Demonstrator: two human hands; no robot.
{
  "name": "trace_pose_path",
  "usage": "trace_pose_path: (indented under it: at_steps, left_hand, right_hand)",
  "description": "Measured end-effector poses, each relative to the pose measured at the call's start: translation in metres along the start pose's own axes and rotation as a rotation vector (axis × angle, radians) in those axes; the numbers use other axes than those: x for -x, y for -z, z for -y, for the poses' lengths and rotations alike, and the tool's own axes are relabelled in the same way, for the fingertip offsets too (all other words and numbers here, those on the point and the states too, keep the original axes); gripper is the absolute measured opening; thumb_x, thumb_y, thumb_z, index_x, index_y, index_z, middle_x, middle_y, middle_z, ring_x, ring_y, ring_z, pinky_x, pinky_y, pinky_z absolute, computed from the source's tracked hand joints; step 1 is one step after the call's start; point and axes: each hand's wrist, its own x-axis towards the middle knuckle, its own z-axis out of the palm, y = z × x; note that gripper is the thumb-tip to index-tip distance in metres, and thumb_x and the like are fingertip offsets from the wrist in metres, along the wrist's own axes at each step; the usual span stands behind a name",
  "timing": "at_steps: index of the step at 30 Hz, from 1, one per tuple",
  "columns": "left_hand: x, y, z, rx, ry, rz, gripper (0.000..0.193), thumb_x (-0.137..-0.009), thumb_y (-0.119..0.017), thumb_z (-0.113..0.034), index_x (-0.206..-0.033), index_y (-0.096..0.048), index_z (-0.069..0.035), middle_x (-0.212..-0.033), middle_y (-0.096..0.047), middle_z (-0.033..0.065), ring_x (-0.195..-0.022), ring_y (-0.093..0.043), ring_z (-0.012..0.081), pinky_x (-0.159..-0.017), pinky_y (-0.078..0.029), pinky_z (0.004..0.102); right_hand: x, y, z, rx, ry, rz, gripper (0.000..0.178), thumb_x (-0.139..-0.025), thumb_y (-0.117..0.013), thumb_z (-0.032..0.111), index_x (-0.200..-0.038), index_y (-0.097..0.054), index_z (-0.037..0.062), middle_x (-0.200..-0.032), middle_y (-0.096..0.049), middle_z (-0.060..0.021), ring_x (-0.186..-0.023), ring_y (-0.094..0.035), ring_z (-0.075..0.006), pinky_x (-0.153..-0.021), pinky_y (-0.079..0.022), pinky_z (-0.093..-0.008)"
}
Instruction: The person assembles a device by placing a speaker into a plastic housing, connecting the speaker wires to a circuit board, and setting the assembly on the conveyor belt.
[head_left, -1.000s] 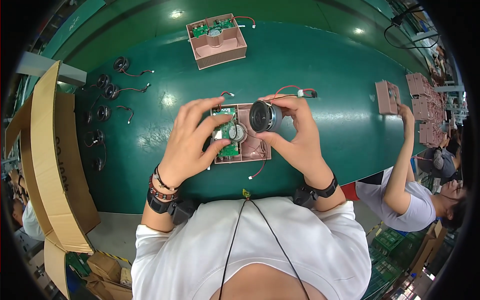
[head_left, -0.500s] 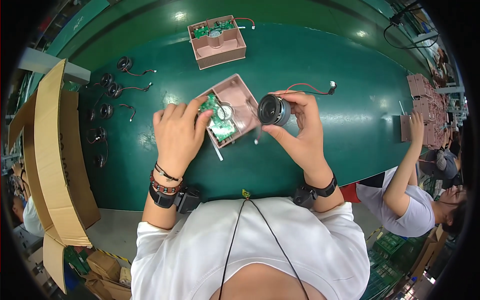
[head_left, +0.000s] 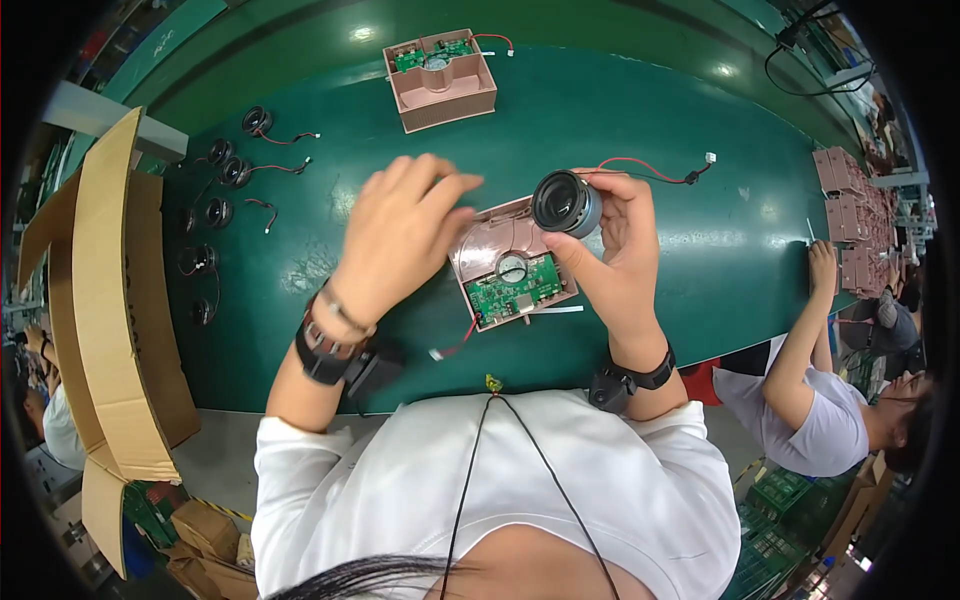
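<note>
Bright overhead light, sharp in the middle.
My table (head_left: 650, 120) shows glare at twelve o'clock; fisheye edges bend and go black.

Right hand (head_left: 612, 262) grips a round black speaker (head_left: 566, 203) with a red lead, just above an open pink housing (head_left: 510, 262) on the green surface (head_left: 700, 250). A green circuit board (head_left: 515, 290) sits in the housing. Left hand (head_left: 400, 235) hovers at the housing's left edge, fingers loose, holding nothing. Second pink housing (head_left: 440, 80) lies farther off; loose speakers (head_left: 235, 170) lie left, by a cardboard box (head_left: 110, 300).
</note>
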Motion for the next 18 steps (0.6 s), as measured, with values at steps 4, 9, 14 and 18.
trace_pose_path:
  at_steps: [4,9,14,18]
  left_hand:
    - [0.004,-0.031,0.011,0.294,0.123,0.195,0.034,-0.083,-0.066,-0.016,-0.116,-0.059,-0.008,-0.089,-0.061,0.0081,-0.079,-0.062,0.0334,-0.069,-0.05,0.0442]
    - [0.01,-0.009,-0.005,0.273,0.272,0.26,0.046,-0.083,-0.066,-0.015,-0.126,-0.052,-0.01,-0.1,-0.06,0.0123,-0.087,-0.062,0.0344,-0.07,-0.052,0.0424]
    - [0.04,0.009,-0.023,0.493,0.431,0.367,0.058,-0.081,-0.066,-0.015,-0.135,-0.046,-0.014,-0.122,-0.051,0.0188,-0.101,-0.059,0.0391,-0.078,-0.052,0.0416]
    - [0.045,0.012,-0.027,0.356,0.403,0.354,0.056,-0.077,-0.067,-0.013,-0.131,-0.05,-0.016,-0.134,-0.043,0.0187,-0.113,-0.052,0.0397,-0.089,-0.047,0.0446]
  right_hand:
    - [0.002,0.001,0.008,0.082,0.026,0.052,0.057,-0.073,-0.079,0.002,-0.118,-0.044,0.0007,-0.119,-0.054,-0.014,-0.11,-0.056,-0.0215,-0.098,-0.042,-0.0329]
    - [0.006,0.007,0.012,0.206,-0.02,0.117,0.057,-0.073,-0.079,0.004,-0.118,-0.045,0.0005,-0.119,-0.054,-0.013,-0.109,-0.055,-0.0211,-0.097,-0.042,-0.0332]
    - [0.001,-0.002,0.007,0.141,-0.025,0.111,0.057,-0.073,-0.079,0.004,-0.118,-0.045,0.001,-0.117,-0.055,-0.0128,-0.11,-0.055,-0.0211,-0.097,-0.042,-0.033]
    - [-0.005,-0.01,0.005,0.092,-0.049,0.118,0.057,-0.072,-0.079,0.004,-0.118,-0.045,0.0015,-0.117,-0.056,-0.0132,-0.11,-0.055,-0.0215,-0.097,-0.042,-0.0332]
